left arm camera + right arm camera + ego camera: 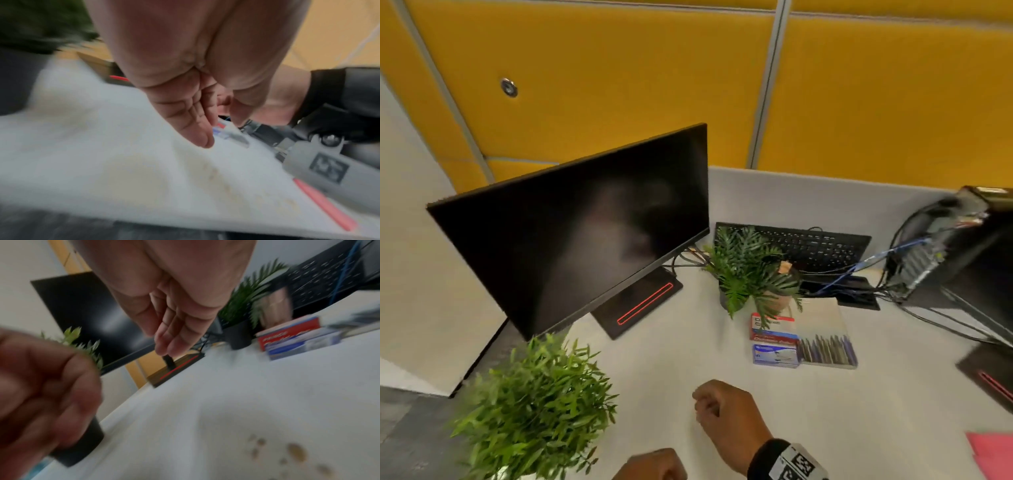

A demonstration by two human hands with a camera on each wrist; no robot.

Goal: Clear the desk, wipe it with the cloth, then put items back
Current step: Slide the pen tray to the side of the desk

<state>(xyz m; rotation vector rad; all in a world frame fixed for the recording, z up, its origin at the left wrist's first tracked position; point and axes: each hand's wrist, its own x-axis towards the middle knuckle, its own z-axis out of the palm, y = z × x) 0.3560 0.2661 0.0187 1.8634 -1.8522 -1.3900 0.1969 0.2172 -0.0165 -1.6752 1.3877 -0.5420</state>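
Note:
Both my hands hover over the near part of the white desk (825,428) and hold nothing. My right hand (709,407), with a tagged wristband, has loosely bent fingers; the right wrist view shows its fingers (168,344) hanging relaxed. Only the back of my left hand (650,462) shows at the bottom edge; in the left wrist view its fingers (201,136) point down, relaxed. A leafy plant (534,404) in a black pot (82,443) stands just left of it. Brown spots (296,452) mark the desk surface. A pink flat thing (993,455) lies at the near right.
A dark monitor (585,233) on its stand (640,305) fills the left. Behind stand a second plant (750,270), stacked red and blue boxes (774,339), a pack of pens (825,349), a keyboard (808,246) and an open computer case (945,240) with cables.

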